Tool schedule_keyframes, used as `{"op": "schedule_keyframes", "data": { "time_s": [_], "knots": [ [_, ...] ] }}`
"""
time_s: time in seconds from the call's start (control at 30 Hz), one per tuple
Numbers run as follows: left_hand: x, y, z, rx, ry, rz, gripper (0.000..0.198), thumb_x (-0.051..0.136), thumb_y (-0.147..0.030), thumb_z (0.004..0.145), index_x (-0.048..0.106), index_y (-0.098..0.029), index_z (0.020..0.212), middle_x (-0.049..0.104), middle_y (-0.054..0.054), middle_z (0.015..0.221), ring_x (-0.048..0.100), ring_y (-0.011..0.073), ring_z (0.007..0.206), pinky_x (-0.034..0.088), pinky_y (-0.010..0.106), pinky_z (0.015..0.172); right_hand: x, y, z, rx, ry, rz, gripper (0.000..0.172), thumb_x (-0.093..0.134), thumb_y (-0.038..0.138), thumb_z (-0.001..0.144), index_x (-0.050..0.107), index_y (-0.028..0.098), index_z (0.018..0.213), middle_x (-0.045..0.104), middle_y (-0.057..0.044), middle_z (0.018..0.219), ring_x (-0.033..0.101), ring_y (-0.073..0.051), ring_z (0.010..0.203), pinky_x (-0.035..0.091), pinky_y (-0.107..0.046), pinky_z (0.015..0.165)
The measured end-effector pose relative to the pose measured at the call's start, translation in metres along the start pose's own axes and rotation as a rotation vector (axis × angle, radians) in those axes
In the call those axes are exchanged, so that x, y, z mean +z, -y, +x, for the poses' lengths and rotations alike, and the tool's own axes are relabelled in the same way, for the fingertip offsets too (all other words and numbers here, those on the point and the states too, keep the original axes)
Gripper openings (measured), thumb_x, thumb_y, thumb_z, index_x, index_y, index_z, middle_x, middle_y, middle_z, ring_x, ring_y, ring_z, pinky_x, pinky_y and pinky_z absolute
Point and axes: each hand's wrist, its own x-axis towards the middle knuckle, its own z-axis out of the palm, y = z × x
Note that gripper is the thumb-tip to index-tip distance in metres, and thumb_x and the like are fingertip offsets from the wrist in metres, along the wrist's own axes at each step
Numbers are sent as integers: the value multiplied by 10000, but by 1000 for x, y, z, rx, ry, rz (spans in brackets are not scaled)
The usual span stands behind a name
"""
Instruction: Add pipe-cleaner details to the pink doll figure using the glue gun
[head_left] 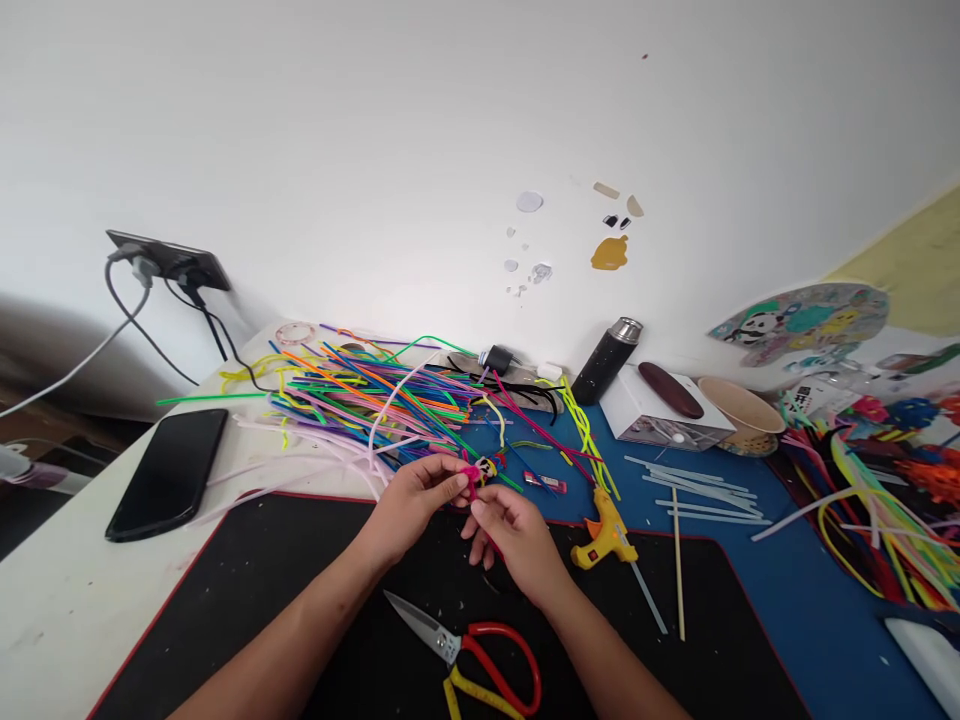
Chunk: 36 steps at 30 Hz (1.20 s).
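Over the black mat, my left hand [417, 500] pinches a small magenta pipe-cleaner piece [472, 474] between thumb and fingertips. My right hand [517, 535] is closed on the lower end of the same magenta pipe cleaner, just below and to the right. A small white, black and yellow part [487, 467] shows right beside the magenta piece; whether it is joined on cannot be made out. Scissors [448, 645] with red and yellow handles lie partly spread on the mat below my hands. To the right rests a yellow glue gun [606, 535] with a glue stick in its back.
Loose pipe cleaners [375, 395] in many colours spread behind my hands. A phone [169, 472] lies at left. Glue sticks [697, 490], a wooden stick [678, 570], a black flask [609, 360], a white box [664, 420] and a bowl [742, 405] are at right.
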Motion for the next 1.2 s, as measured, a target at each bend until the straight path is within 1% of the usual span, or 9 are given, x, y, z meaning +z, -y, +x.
{"op": "schedule_keyframes", "data": {
  "time_s": [0.13,0.2,0.4,0.53,0.7,0.83,1.03,1.2],
  "knots": [
    [1,0,-1,-2,11,56,329,887,-458,732,808,-188,902,777,55,845,682,204,752,572,334,770,1,-3,5,-3,-32,-8,482,717,646,853,658,178,956,697,6,683,559,-95,400,381,-202,391],
    [1,1,-1,2,12,70,321,885,-453,731,806,-187,891,777,55,846,682,207,760,565,327,764,1,-6,6,6,-34,-4,483,720,643,850,659,176,955,693,11,662,543,-91,384,368,-200,384],
    [-2,1,1,19,-6,66,324,870,-463,746,789,-185,890,742,39,785,651,192,712,544,316,722,0,-10,4,14,-26,6,448,719,615,868,645,180,939,713,0,687,612,-114,428,391,-198,402],
    [-1,-1,1,21,-12,83,334,866,-475,742,792,-183,885,733,40,762,645,192,697,541,316,709,0,-9,2,9,-19,6,435,720,612,869,642,186,915,721,-10,703,623,-124,441,401,-208,410],
    [0,-1,0,24,-12,87,313,873,-473,730,802,-195,857,743,37,775,654,194,709,551,316,714,0,-6,2,-13,-17,7,424,703,602,889,658,188,967,727,-12,727,578,-105,422,381,-207,406],
    [0,1,0,24,-6,124,310,866,-466,742,813,-195,884,753,45,810,652,195,732,538,305,715,1,-2,5,-44,-37,3,408,691,595,903,645,190,923,715,-3,695,515,-87,389,352,-206,387],
    [0,2,0,22,5,145,322,857,-478,755,802,-191,890,749,44,826,643,189,739,526,295,712,3,-1,7,-24,-54,18,430,699,614,879,644,188,900,701,5,662,540,-94,387,361,-204,381],
    [-5,3,3,85,-68,124,296,832,-463,800,777,-189,895,733,30,786,629,172,685,527,293,690,0,-2,5,-36,-82,17,423,710,598,872,660,182,925,703,-2,655,557,-103,392,352,-202,378]
  ]
}}
